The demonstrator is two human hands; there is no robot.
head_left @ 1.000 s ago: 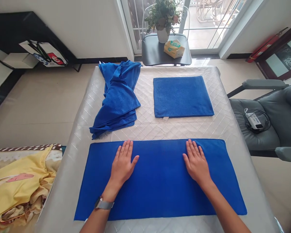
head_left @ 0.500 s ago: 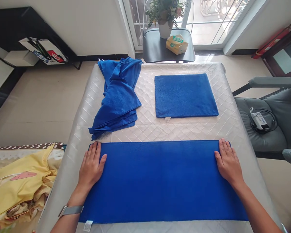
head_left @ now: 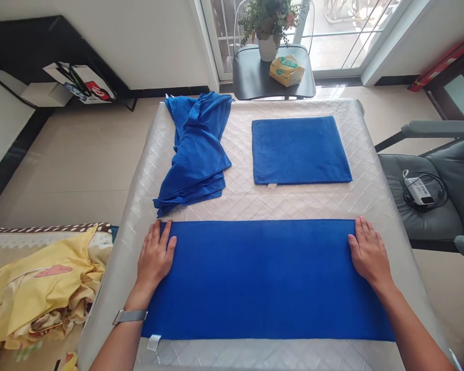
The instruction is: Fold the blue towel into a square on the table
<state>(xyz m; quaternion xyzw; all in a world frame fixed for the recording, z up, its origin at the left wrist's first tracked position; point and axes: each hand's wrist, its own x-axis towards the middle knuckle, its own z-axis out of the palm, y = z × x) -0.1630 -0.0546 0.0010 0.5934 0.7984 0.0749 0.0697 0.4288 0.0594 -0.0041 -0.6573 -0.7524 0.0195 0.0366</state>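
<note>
A long blue towel point(head_left: 263, 278) lies flat and smooth across the near part of the table, with a white label at its lower left corner. On its far left corner rests my left hand point(head_left: 154, 252), fingers stretched out. My right hand point(head_left: 370, 252) lies flat on the far right corner, fingers also extended. Beyond, a folded blue towel point(head_left: 301, 150) forms a neat rectangle at the far right. To its left is a crumpled heap of blue towels point(head_left: 199, 149); how many pieces it holds I cannot tell.
The table has a shiny quilted cover point(head_left: 224, 205). Behind it stands a dark chair point(head_left: 251, 77) with a potted plant point(head_left: 268, 48) and a tissue pack point(head_left: 287, 70). At right, a grey armchair point(head_left: 394, 180) holds a white adapter point(head_left: 418, 190). Yellow cloth point(head_left: 46, 288) lies at left.
The view has shifted slightly, so everything appears a little to the right and the near towel a little higher. Both hands stay on the towel's far corners; my left fingers look slightly more spread.
</note>
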